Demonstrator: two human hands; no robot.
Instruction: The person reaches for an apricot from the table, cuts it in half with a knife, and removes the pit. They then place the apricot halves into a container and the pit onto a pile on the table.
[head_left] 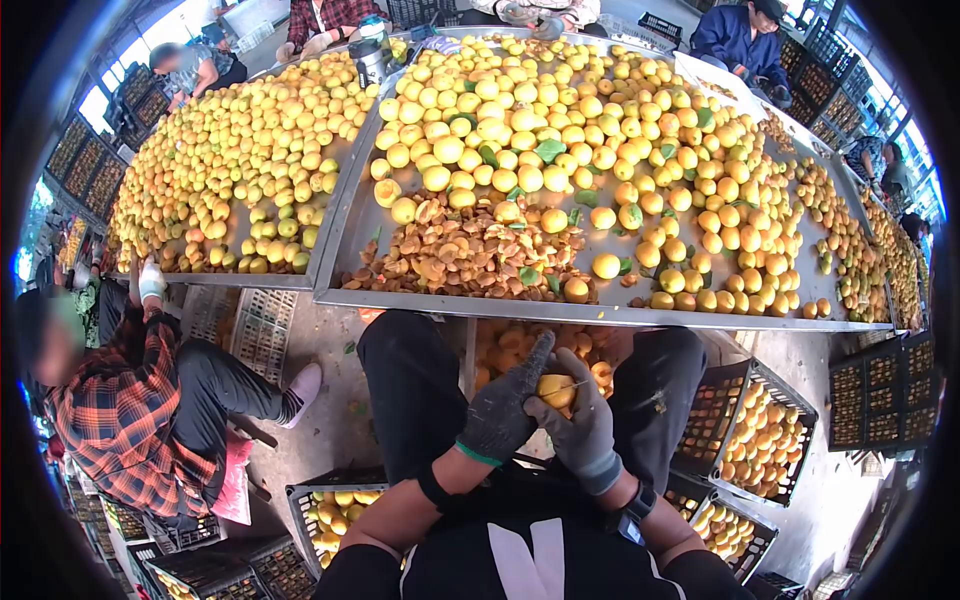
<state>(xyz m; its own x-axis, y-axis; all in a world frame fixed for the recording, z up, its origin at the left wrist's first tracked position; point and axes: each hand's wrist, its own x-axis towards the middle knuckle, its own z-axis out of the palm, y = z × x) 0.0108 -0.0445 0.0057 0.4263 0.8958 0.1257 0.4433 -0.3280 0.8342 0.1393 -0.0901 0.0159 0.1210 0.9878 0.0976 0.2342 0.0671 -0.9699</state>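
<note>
Here we are, a single yellow-orange fruit [556, 391] between my two gloved hands, just my side of the tabletop [560, 312]. My left hand [508, 400], in the dark glove with a green cuff, has its fingers curled against one side of the fruit; my right hand [580, 425], in grey, cups the other side and closes in from the tabletop's right. Something thin crosses the fruit near my right fingers, too small for me to name!

Beneath the tabletop's near rim, between my knees, there's more loose fruit [500, 345]. Straight up onto the tabletop now, and just past that rim lies a heap of brownish-orange scraps [470, 245], with a big spread of whole fruit [560, 120] and green leaves [549, 150] beyond. On my side of the tabletop, to the right, a black crate [718, 412] stands full of fruit; to the left, another crate [297, 515]. A person in a plaid shirt [125, 410] sits at the tabletop's left section, and across its far edge there's a person in dark blue [730, 40].
</note>
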